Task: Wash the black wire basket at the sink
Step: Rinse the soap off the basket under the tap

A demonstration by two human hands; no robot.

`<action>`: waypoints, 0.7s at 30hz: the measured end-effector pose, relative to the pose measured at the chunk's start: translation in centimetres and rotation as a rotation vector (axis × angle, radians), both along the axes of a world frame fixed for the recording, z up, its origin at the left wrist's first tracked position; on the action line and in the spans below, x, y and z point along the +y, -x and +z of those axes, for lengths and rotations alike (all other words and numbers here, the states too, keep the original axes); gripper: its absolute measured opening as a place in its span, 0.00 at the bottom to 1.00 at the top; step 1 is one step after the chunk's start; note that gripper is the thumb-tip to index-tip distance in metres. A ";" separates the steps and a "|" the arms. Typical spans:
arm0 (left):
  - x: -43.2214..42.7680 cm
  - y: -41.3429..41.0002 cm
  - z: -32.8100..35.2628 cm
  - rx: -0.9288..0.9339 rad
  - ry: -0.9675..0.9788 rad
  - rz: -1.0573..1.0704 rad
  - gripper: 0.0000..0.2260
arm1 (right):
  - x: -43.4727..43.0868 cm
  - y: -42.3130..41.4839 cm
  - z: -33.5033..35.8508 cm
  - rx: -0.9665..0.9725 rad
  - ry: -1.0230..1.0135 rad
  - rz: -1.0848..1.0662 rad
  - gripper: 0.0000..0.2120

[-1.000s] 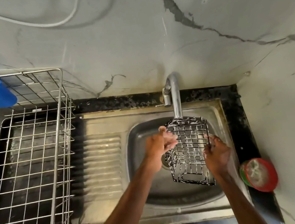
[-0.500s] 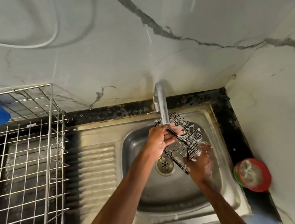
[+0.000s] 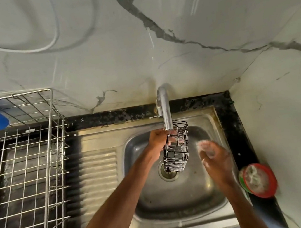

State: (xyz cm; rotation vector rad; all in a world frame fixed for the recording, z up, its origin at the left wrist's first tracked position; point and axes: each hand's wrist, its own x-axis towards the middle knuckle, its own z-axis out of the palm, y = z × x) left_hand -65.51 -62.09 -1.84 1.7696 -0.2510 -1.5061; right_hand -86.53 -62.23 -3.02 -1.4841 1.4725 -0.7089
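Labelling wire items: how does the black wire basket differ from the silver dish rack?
The black wire basket is smaller than the silver wire dish rack. The left hand grips the basket on end over the steel sink; the rack stands beside it. The basket is foamy, the rack not. Both are wire grids.

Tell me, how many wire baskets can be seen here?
2. A small black basket hangs over the sink, gripped by the left hand; a big silver basket stands left of the sink. Others may lie outside the picture.
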 end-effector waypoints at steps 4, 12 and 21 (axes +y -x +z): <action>0.8 -0.2 -0.4 0.028 -0.030 0.024 0.15 | -0.3 -4.3 3.3 0.117 0.186 0.536 0.20; 2.0 -1.0 0.1 0.030 -0.031 0.036 0.11 | -1.1 -8.7 -0.7 0.702 0.482 0.919 0.26; 3.9 -1.4 0.0 -0.110 0.150 0.192 0.16 | -0.9 -11.5 0.6 0.531 0.246 0.932 0.26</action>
